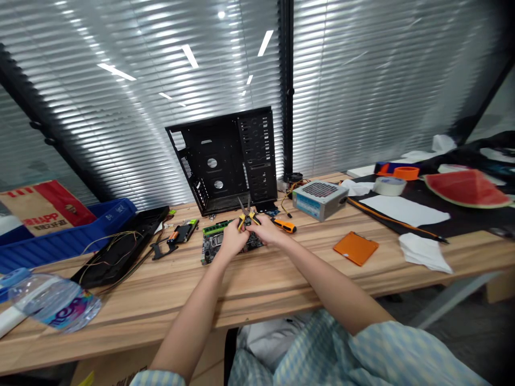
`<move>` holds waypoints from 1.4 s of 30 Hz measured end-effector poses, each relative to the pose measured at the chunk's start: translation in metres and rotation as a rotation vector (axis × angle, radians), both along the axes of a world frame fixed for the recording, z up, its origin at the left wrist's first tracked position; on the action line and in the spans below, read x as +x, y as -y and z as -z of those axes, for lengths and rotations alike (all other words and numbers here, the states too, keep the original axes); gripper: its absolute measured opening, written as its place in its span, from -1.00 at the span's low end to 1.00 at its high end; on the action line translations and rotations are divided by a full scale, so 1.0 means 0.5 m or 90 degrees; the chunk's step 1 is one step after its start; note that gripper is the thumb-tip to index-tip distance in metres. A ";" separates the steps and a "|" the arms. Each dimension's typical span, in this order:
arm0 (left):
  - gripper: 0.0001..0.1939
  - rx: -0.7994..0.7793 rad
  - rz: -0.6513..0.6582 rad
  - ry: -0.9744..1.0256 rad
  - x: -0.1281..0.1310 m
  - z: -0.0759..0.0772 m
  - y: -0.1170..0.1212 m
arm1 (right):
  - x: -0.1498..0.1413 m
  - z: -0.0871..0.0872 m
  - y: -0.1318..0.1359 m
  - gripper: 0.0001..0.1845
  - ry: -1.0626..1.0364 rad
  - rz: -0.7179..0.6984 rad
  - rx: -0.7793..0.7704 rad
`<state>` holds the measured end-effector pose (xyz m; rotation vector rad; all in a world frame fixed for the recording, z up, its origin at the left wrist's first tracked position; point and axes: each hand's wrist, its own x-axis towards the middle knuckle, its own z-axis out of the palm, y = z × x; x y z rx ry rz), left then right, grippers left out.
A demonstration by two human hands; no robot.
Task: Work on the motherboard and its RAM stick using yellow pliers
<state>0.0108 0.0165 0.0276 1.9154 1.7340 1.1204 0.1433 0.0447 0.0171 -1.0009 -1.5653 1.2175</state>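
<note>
Head view: pliers (246, 214) jut forward from both hands (233, 236) (263, 229).

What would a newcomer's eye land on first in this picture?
Probably the open black computer case standing at the back of the table, before the blinds. Next, just in front of it, the left hand and right hand gripping yellow-handled pliers by a circuit board. The red watermelon-like wedge at the right also stands out.

We could not see all the circuit board (211, 245) behind the left hand (233, 237), and our view cut off the blue bin (48, 247).
</note>
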 end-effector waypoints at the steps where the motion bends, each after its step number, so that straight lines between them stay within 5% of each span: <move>1: -0.84 0.007 0.008 0.007 -0.003 0.000 -0.001 | 0.002 -0.002 0.000 -0.83 0.002 -0.007 -0.013; 9: -0.84 -0.069 0.102 0.201 -0.017 -0.008 -0.006 | 0.024 -0.019 0.000 -0.75 -0.139 -0.193 -0.116; 21: -0.62 -0.308 0.232 0.491 -0.034 -0.045 0.009 | 0.073 -0.041 -0.011 -0.69 -0.270 -0.296 -0.242; 27: -0.61 -0.299 0.248 0.541 -0.047 -0.046 0.006 | 0.084 -0.036 -0.021 -0.63 -0.249 -0.291 -0.257; 34: -0.35 -0.264 0.239 0.488 -0.067 -0.040 -0.001 | 0.084 -0.030 -0.021 -0.45 -0.170 -0.241 -0.174; 42: -0.26 -0.186 0.235 0.435 -0.074 -0.030 -0.013 | 0.076 -0.018 -0.036 -0.46 -0.160 -0.207 -0.072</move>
